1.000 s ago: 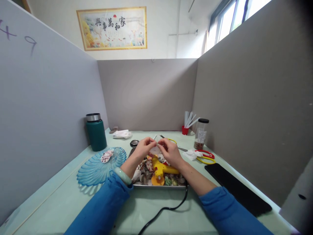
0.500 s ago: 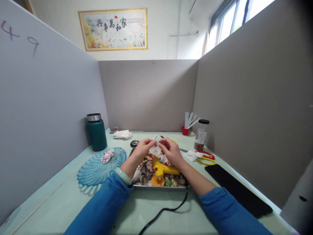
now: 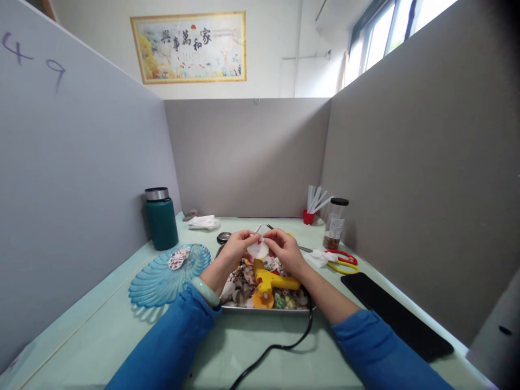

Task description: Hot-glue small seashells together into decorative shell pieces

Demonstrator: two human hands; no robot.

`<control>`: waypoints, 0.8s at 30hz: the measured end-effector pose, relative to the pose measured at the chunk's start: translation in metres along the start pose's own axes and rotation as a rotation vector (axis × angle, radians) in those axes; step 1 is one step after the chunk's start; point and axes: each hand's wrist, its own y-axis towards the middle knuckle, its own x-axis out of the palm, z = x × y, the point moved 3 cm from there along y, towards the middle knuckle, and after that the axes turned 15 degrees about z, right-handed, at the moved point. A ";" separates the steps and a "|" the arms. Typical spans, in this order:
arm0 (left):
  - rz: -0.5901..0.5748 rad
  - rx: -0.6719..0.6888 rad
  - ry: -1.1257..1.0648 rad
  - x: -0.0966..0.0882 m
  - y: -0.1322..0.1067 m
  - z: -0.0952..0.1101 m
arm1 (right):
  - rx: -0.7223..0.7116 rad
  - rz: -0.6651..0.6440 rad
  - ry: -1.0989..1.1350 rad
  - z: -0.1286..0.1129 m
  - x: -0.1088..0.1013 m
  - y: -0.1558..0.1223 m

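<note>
Above a metal tray (image 3: 260,310) of shells, my left hand (image 3: 238,252) and my right hand (image 3: 286,252) meet with fingertips pinched. Between them is a thin, whitish, round shell (image 3: 258,250) with a small red spot near its top; the fingers partly hide that edge. Both hands grip close to the upper rim of this shell. Just below, a yellow hot glue gun (image 3: 277,281) lies on the assorted shells (image 3: 242,292), its black cord (image 3: 280,346) running toward me over the table edge of the tray.
On the left are a blue scalloped glass plate (image 3: 158,281) holding a speckled shell (image 3: 178,259) and a green bottle (image 3: 161,223). On the right are red-and-yellow scissors (image 3: 345,262), a black phone-like slab (image 3: 394,314), a clear jar (image 3: 335,225) and a red cup (image 3: 309,218) of white sticks.
Almost nothing differs. Both hands keep the shell in the same spot, and the whole view has shifted very slightly.
</note>
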 end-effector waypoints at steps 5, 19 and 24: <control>-0.054 -0.076 -0.054 0.000 0.001 -0.003 | 0.235 -0.061 0.158 0.000 -0.002 0.002; -0.072 -0.134 -0.123 0.000 0.000 -0.002 | 0.240 -0.030 0.166 0.002 -0.003 0.003; -0.088 -0.111 -0.156 0.002 -0.002 0.001 | 0.204 0.003 0.174 0.002 -0.004 0.004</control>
